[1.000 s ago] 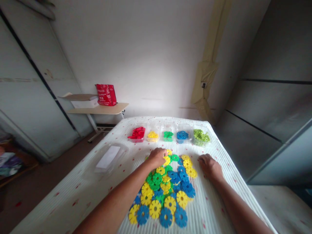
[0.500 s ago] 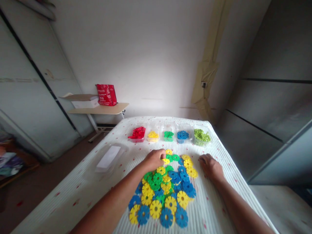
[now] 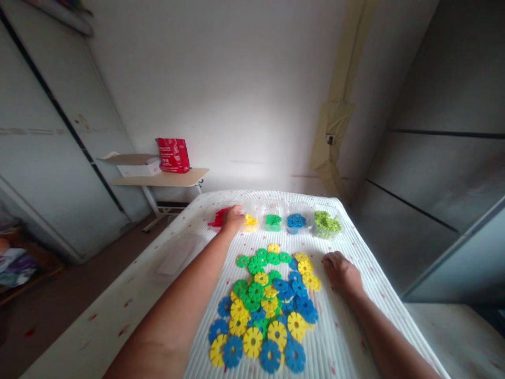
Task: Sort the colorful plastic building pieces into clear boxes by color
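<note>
The left hand [image 3: 234, 217] has left the pile of flower-shaped discs [image 3: 265, 310] and is now at the row of clear tubs, over the left side of the yellow tub [image 3: 251, 226] and beside the red tub [image 3: 219, 217]. Half a second ago it was at the far left edge of the pile, its fingers on a yellow disc there; that disc is gone from the spot, and the green discs [image 3: 256, 265] the hand and wrist partly covered lie in plain sight. Whether the left fingers grip anything now cannot be told, since the hand itself hides their tips. The right hand [image 3: 341, 273] has stayed where it was, resting on the white cloth [image 3: 355, 331] just beside the yellow discs [image 3: 312, 281] at the pile's right edge (its fingers are curled under, so I cannot tell whether they are closed on something). The remaining yellow, green and blue discs lie overlapping on the cloth, nearer than the tubs. The green tub [image 3: 273, 222], blue tub [image 3: 295, 221] and light-green tub [image 3: 327, 223] stand as before, to the right of the yellow one.
</note>
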Tool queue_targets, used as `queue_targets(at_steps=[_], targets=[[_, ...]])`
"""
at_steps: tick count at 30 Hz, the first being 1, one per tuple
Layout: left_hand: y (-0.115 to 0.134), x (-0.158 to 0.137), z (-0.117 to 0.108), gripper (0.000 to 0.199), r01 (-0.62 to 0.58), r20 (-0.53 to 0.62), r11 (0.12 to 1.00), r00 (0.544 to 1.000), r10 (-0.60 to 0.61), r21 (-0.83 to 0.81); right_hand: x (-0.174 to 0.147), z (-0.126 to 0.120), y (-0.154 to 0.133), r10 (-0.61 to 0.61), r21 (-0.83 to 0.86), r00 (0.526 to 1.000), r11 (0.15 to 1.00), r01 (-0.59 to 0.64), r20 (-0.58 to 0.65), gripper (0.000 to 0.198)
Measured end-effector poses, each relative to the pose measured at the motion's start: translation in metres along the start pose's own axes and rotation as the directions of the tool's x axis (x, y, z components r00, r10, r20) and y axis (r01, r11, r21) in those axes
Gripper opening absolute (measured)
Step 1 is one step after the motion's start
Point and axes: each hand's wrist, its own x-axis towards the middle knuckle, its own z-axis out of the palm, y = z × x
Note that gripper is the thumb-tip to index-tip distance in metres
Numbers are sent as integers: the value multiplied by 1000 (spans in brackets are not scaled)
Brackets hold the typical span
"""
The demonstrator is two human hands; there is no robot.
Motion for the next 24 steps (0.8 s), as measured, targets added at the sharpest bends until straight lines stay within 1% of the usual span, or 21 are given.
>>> queue_targets(at_steps=[2, 4, 7, 9, 11, 12, 14, 16, 17, 19, 20, 22, 24], targets=[[-11, -10, 2, 21, -23, 24, 999, 999, 22, 38, 0, -1, -1, -2, -8, 1000, 1000, 2, 8, 21], [-24, -26, 2, 16, -48, 63, 996, 997, 44, 73, 0, -3, -2, 0, -13, 1000, 1000, 0, 19, 22], [-46, -55, -6, 16, -114, 120, 983, 988, 97, 143, -1, -5, -3, 8, -16, 1000, 1000, -7, 27, 23], [-62, -73, -15, 18, -225, 177, 929, 968, 179, 294, -1, -5, -2, 12, -25, 1000, 1000, -11, 27, 23], [-76, -88, -24, 20, -296, 226, 879, 948, 223, 374, 0, -5, -3, -11, -20, 1000, 1000, 11, 12, 23], [-83, -93, -28, 21, -332, 237, 863, 937, 255, 381, 0, -5, -4, -44, -7, 999, 999, 44, -6, 22], [-93, -101, -34, 24, -390, 234, 846, 917, 322, 364, 2, -5, -11, -147, 27, 987, 988, 149, -59, 23], [-100, -105, -36, 25, -426, 216, 837, 903, 372, 343, 6, -6, -25, -274, 63, 957, 958, 281, -96, 23], [-102, -106, -35, 26, -437, 206, 833, 899, 387, 340, 8, -6, -33, -331, 77, 939, 938, 339, -95, 24], [-105, -106, -33, 27, -454, 191, 822, 891, 412, 344, 12, -5, -51, -422, 100, 905, 900, 425, -49, 26], [-106, -106, -31, 27, -461, 185, 816, 887, 422, 349, 15, -4, -60, -448, 105, 894, 889, 447, -9, 28], [-106, -106, -30, 28, -469, 180, 808, 883, 433, 357, 20, -1, -76, -458, 96, 885, 888, 450, 81, 32], [-105, -107, -30, 28, -476, 182, 804, 880, 440, 357, 24, 3, -87, -439, 66, 883, 898, 434, 168, 38]])
